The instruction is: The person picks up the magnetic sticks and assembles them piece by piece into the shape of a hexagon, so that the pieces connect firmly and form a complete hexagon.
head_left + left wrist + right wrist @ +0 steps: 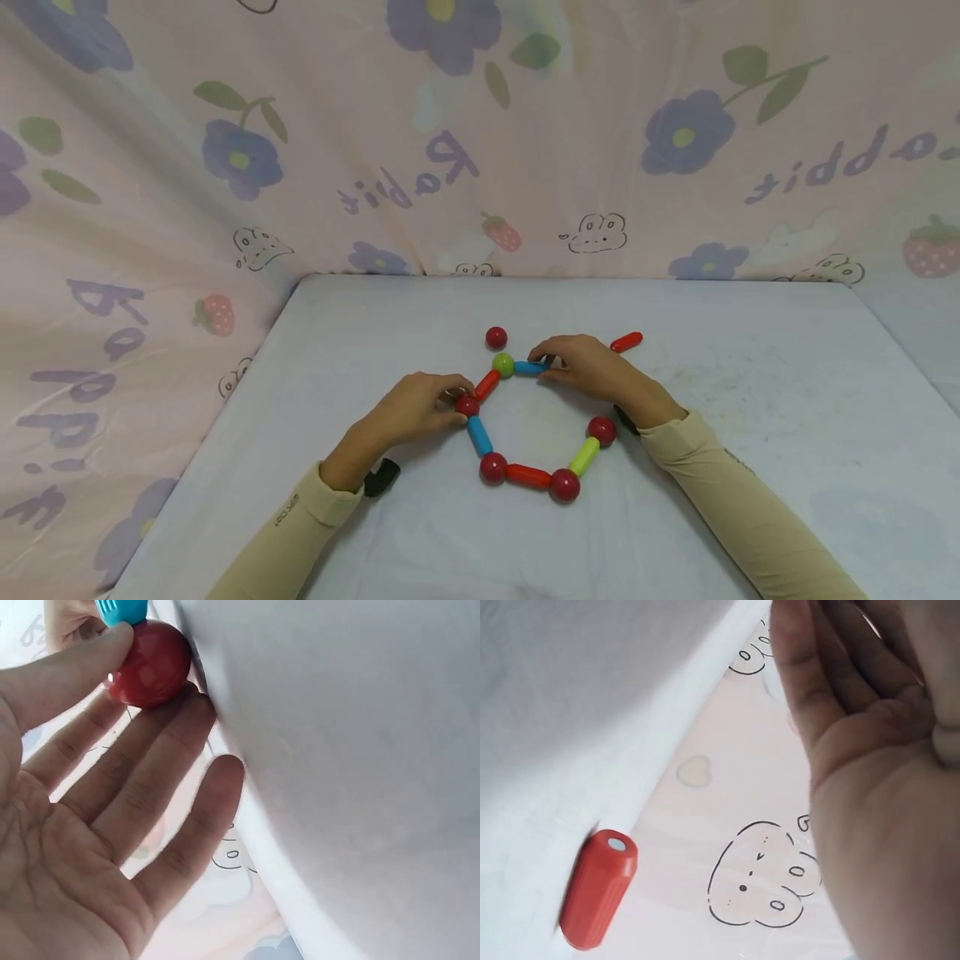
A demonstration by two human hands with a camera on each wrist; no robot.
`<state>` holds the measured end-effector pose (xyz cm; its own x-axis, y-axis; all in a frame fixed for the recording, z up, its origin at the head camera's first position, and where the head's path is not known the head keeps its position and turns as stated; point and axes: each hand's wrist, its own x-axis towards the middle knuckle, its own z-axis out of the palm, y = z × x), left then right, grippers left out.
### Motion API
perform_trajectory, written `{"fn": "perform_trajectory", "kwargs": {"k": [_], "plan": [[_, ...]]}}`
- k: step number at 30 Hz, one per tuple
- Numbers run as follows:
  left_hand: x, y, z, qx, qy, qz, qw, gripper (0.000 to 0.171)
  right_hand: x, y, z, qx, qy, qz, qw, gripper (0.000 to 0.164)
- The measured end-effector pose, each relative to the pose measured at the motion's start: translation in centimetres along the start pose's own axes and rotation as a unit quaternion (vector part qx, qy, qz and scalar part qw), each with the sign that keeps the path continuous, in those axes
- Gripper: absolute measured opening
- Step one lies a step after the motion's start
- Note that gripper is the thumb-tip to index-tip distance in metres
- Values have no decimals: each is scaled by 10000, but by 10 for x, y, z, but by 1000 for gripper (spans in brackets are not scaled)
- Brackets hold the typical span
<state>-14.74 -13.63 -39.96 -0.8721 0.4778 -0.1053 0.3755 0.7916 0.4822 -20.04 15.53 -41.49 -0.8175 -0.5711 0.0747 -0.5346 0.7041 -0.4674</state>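
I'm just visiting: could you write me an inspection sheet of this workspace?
Surface: white-covered table, faint marks at right.
Job's things: unclosed ring of balls and rods; a loose red ball and a loose red rod lie outside it.
Clutter: nothing seen.
Left hand: holds the ring's leftmost red ball.
Right hand: appears to pinch one end of a blue rod.
Cables: nothing seen.
Surroundings: backdrop printed with flowers and strawberries.

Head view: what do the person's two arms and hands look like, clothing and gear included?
The left sleeve and right sleeve are long and beige, with cuffs at the wrists. Small dark lettering marks the left one near its cuff. The left hand and right hand wear no gloves. A small black piece shows beside each wrist.
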Motion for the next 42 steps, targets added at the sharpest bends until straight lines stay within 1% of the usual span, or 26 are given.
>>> {"fn": "perform_trajectory", "kwargs": {"k": [7, 12, 15, 18, 20, 23, 26, 28, 31, 33, 35, 38, 42], "plan": [[-3, 4, -4, 102, 5, 47, 9999, 34, -3, 5, -5, -212, -88, 12, 9997, 33], [-7, 5, -3, 137, -22, -49, 9999, 34, -13, 3, -8, -145, -251, 308, 9991, 34], [-9, 4, -2, 133, -25, -81, 9999, 34, -19, -1, -11, -92, -377, 408, 9984, 38], [-9, 3, -2, 174, 26, -65, 9998, 33, -24, -7, -14, 16, -587, 433, 9973, 46], [-9, 2, -3, 219, 91, -130, 9996, 32, -26, -11, -16, 87, -764, 351, 9964, 51], [-8, 2, -4, 300, 157, -318, 9989, 31, -28, -14, -16, 122, -1027, 124, 9946, 55], [-6, 1, -5, 340, 157, -421, 9984, 31, -29, -10, -16, -44, -1090, -122, 9940, 55], [-5, 0, -5, 366, 103, -420, 9984, 32, -30, -8, -17, -82, -1127, -92, 9936, 55], [-5, 0, -7, 420, 32, -369, 9984, 32, -32, -5, -21, -40, -1137, 146, 9934, 55], [-4, 1, -8, 433, -8, -298, 9986, 31, -33, -5, -25, 41, -1064, 313, 9938, 54], [-4, 2, -8, 408, -70, -203, 9989, 31, -33, -4, -28, 7, -957, 401, 9946, 52], [-4, 3, -6, 320, -195, -29, 9993, 31, -32, -1, -31, -140, -858, 328, 9957, 49], [-6, 6, -3, 288, -277, 134, 9991, 29, -30, -1, -29, -259, -856, 228, 9957, 45]]}}
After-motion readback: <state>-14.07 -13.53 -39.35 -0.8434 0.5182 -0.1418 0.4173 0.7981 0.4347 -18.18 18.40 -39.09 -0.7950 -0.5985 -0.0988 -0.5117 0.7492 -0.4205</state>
